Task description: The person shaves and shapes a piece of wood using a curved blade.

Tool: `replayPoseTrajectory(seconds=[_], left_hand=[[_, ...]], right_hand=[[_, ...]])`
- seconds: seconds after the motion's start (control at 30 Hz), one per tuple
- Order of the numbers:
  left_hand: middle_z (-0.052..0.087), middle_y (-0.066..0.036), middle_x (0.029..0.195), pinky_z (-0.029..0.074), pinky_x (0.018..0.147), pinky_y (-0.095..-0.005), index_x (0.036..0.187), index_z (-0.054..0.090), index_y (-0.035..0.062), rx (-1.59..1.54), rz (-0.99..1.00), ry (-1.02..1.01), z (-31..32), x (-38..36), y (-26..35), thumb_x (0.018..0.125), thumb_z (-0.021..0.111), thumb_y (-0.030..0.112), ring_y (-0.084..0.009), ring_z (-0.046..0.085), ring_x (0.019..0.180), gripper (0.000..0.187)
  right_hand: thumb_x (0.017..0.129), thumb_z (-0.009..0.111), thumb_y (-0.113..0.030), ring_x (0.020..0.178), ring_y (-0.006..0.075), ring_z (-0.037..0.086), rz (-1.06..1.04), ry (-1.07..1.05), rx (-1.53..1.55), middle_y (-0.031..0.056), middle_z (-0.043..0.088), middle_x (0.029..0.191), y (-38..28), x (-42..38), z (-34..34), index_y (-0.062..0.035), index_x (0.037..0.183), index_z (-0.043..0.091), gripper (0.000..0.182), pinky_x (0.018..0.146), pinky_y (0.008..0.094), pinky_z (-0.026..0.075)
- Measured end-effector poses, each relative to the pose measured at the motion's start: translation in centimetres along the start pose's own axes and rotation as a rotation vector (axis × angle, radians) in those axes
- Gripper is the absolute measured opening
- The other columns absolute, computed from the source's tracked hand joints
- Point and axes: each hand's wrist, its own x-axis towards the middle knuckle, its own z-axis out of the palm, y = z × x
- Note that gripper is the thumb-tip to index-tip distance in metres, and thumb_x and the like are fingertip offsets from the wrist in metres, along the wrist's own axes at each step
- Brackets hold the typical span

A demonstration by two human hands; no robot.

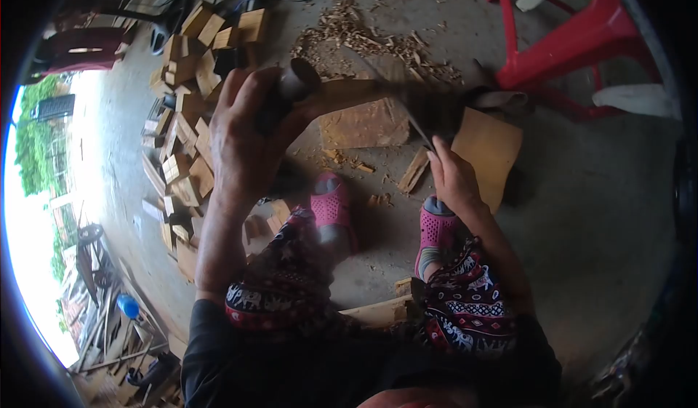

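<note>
My left hand [243,128] is raised on the left, its fingers closed round a dark object with a round, cylindrical end [299,79]. What this object is I cannot tell. Beside it, a strip of wood [349,90] reaches right toward a blurred dark area. On the right, my right hand [456,175] is closed on a thin dark rod-like tool [416,121], which slants up and left across the strip's far end. A squared wood block [366,124] lies below the strip. Near my right hand are a small wood piece [414,170] and a flat board [488,153].
Many cut wood blocks [190,135] are heaped on the left. Wood shavings [356,30] litter the concrete floor ahead. A red plastic stool [574,41] stands at the upper right. My feet in pink clogs [331,204] are on the floor below; scrap wood [109,335] lies at the lower left.
</note>
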Motion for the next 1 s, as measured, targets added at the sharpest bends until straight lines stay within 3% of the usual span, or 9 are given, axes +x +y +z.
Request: replayPoseTrajectory(seconds=[0.1, 0.17, 0.3, 0.37, 0.43, 0.53, 0.6, 0.8, 1.0], left_hand=[[0.056, -0.011, 0.089, 0.049, 0.067, -0.0389, 0.101, 0.061, 0.0063, 0.017, 0.099, 0.008, 0.4, -0.2, 0.3, 0.068, 0.081, 0.019, -0.0291, 0.061, 0.079, 0.041], [0.055, -0.01, 0.089, 0.048, 0.066, -0.038, 0.099, 0.063, 0.007, -0.005, 0.13, 0.002, 0.7, -0.4, 0.4, 0.064, 0.083, 0.016, -0.0277, 0.06, 0.078, 0.042], [0.056, -0.008, 0.089, 0.049, 0.065, -0.0374, 0.097, 0.064, 0.0082, -0.026, 0.231, -0.042, 0.8, -0.9, 0.7, 0.058, 0.085, 0.012, -0.0272, 0.06, 0.08, 0.044], [0.056, -0.009, 0.089, 0.049, 0.066, -0.037, 0.096, 0.064, 0.0083, -0.071, 0.156, -0.022, 1.2, -1.2, 0.7, 0.059, 0.085, 0.011, -0.0271, 0.06, 0.08, 0.042], [0.055, -0.009, 0.091, 0.049, 0.068, -0.0363, 0.102, 0.06, 0.0081, -0.004, 0.174, -0.047, 1.3, -1.2, 0.1, 0.059, 0.086, 0.013, -0.0259, 0.06, 0.081, 0.05], [0.055, -0.009, 0.095, 0.049, 0.069, -0.0352, 0.109, 0.053, 0.0079, -0.152, 0.11, 0.035, 1.8, -2.0, -0.7, 0.058, 0.088, 0.015, -0.0249, 0.06, 0.082, 0.062], [0.055, -0.009, 0.097, 0.049, 0.07, -0.035, 0.113, 0.048, 0.0082, -0.115, 0.21, -0.01, 1.7, -1.9, -1.0, 0.057, 0.089, 0.018, -0.0245, 0.06, 0.083, 0.07], [0.053, -0.009, 0.093, 0.048, 0.07, -0.0365, 0.109, 0.05, 0.0084, -0.092, 0.263, 0.008, 1.7, -1.4, -3.3, 0.056, 0.089, 0.021, -0.0252, 0.057, 0.083, 0.068], [0.053, -0.008, 0.093, 0.047, 0.07, -0.0378, 0.106, 0.054, 0.0113, 0.017, 0.366, -0.019, 1.4, -0.8, -1.6, 0.055, 0.089, 0.026, -0.0251, 0.056, 0.083, 0.064]], right_hand=[[0.091, 0.056, -0.014, 0.073, 0.0349, 0.064, -0.014, -0.115, -0.09, 0.0155, 0.062, 0.079, -5.5, 0.6, -3.4, -0.005, 0.112, 0.052, 0.023, 0.06, 0.0427, 0.05], [0.087, 0.055, -0.012, 0.063, 0.0298, 0.063, -0.15, -0.083, -0.076, 0.0113, 0.059, 0.072, -7.4, 0.2, -4.6, -0.0101, 0.118, 0.046, 0.032, 0.051, 0.041, 0.051], [0.087, 0.056, -0.012, 0.064, 0.03, 0.063, -0.152, -0.069, -0.044, 0.0106, 0.06, 0.072, -6.2, 0.2, -3.6, -0.0095, 0.113, 0.047, 0.028, 0.051, 0.0417, 0.05], [0.087, 0.059, -0.016, 0.069, 0.0302, 0.063, -0.056, -0.143, 0.012, 0.0108, 0.059, 0.075, -6.0, 0.3, -3.1, -0.0075, 0.106, 0.05, 0.022, 0.056, 0.042, 0.049], [0.087, 0.059, -0.016, 0.069, 0.0306, 0.063, -0.064, -0.121, 0.02, 0.0111, 0.059, 0.075, -7.0, 0.0, -4.0, -0.0073, 0.104, 0.05, 0.021, 0.056, 0.0422, 0.049], [0.089, 0.058, -0.017, 0.067, 0.0321, 0.062, -0.072, -0.098, 0.027, 0.0119, 0.059, 0.074, -7.1, 0.0, -4.6, -0.0072, 0.101, 0.049, 0.018, 0.055, 0.043, 0.049], [0.09, 0.057, -0.018, 0.065, 0.0334, 0.062, -0.073, -0.082, 0.015, 0.0124, 0.06, 0.072, -6.0, 0.7, -4.4, -0.0074, 0.1, 0.049, 0.017, 0.053, 0.0436, 0.048], [0.094, 0.052, -0.021, 0.059, 0.0359, 0.061, 0.185, -0.132, -0.168, 0.013, 0.058, 0.064, 0.0, 1.6, -1.6, -0.0082, 0.094, 0.043, 0.016, 0.049, 0.0464, 0.047], [0.093, 0.054, -0.019, 0.068, 0.0348, 0.062, 0.039, -0.12, -0.013, 0.0129, 0.06, 0.072, -5.9, -0.5, -4.8, -0.0079, 0.095, 0.045, 0.014, 0.056, 0.0456, 0.047]])
